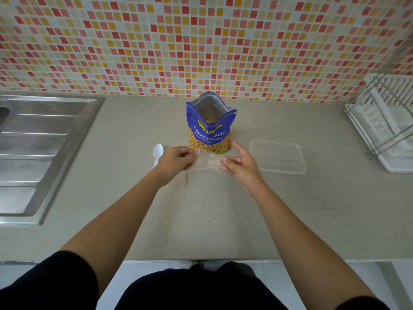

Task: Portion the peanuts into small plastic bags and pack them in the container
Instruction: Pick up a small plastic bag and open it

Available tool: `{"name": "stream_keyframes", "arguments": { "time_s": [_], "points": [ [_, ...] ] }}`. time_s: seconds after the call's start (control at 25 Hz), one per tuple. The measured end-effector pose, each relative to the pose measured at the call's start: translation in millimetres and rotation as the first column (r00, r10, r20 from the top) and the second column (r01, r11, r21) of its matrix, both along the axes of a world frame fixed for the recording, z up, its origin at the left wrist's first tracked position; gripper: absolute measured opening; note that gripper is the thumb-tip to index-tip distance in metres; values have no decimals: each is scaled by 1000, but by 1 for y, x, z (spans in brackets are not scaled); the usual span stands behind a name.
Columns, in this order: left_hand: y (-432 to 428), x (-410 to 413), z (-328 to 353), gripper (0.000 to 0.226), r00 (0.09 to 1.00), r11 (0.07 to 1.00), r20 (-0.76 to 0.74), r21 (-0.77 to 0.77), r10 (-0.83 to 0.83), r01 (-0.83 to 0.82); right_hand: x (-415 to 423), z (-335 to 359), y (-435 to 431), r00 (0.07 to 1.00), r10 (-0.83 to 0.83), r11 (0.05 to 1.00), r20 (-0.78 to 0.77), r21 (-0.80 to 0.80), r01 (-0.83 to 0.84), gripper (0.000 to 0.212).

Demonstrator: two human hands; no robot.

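A blue and yellow bag of salted peanuts (210, 130) stands upright and open at the back of the beige counter. Just in front of it I hold a small clear plastic bag (206, 162) stretched between both hands. My left hand (176, 161) pinches its left edge. My right hand (240, 163) grips its right edge with index finger and thumb raised. A white plastic spoon (157, 153) lies to the left of my left hand. A clear rectangular plastic container (277, 156) sits to the right of my right hand.
A steel sink drainboard (42, 142) fills the counter's left side. A white dish rack (384, 121) stands at the right edge. A mosaic-tiled wall (201, 41) rises behind. The counter's front edge (201, 260) runs close to my body.
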State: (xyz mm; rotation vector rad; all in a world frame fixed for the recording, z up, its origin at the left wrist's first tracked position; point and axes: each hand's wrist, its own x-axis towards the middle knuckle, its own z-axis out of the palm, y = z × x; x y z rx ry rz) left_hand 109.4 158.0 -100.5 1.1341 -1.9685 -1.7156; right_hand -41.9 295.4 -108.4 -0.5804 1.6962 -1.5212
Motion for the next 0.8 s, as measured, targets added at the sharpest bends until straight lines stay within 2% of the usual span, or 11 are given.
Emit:
{"name": "stream_keyframes", "arguments": {
  "time_s": [0.12,0.24,0.28,0.32,0.36,0.44,0.52,0.64,0.72,0.8],
  "points": [
    [-2,-1,6,8,998,996,-11,56,-67,67,-5,2,2,994,-108,993,18,-35,109,62],
    [-2,-5,12,8,998,996,-30,65,-53,55,-3,-2,1,964,-200,974,172,-71,215,50],
    [-3,-6,13,8,999,998,-28,57,-32,34,-4,-5,1,961,-237,968,143,-42,246,45],
    [-4,-6,13,8,1000,999,-18,41,-6,6,-6,-9,1,962,-272,962,6,15,272,42],
    [-5,-5,14,7,1000,999,-5,29,20,-20,-10,-12,3,941,-268,955,-206,72,288,40],
    [-8,-2,15,9,999,999,23,29,42,-43,-13,-12,9,817,-91,979,-570,97,177,43],
    [-7,-2,18,11,997,999,66,5,31,-31,-9,-8,9,660,156,987,-735,149,-68,53],
    [-2,-7,23,8,992,997,121,-75,-23,32,6,5,0,519,438,899,-734,354,-259,84],
    [1,-10,25,5,990,994,131,-90,-55,67,13,8,-6,488,468,883,-737,391,-258,96],
    [2,-11,27,4,987,991,143,-102,-69,84,13,7,-10,456,457,890,-764,388,-241,98]
  ]
}}
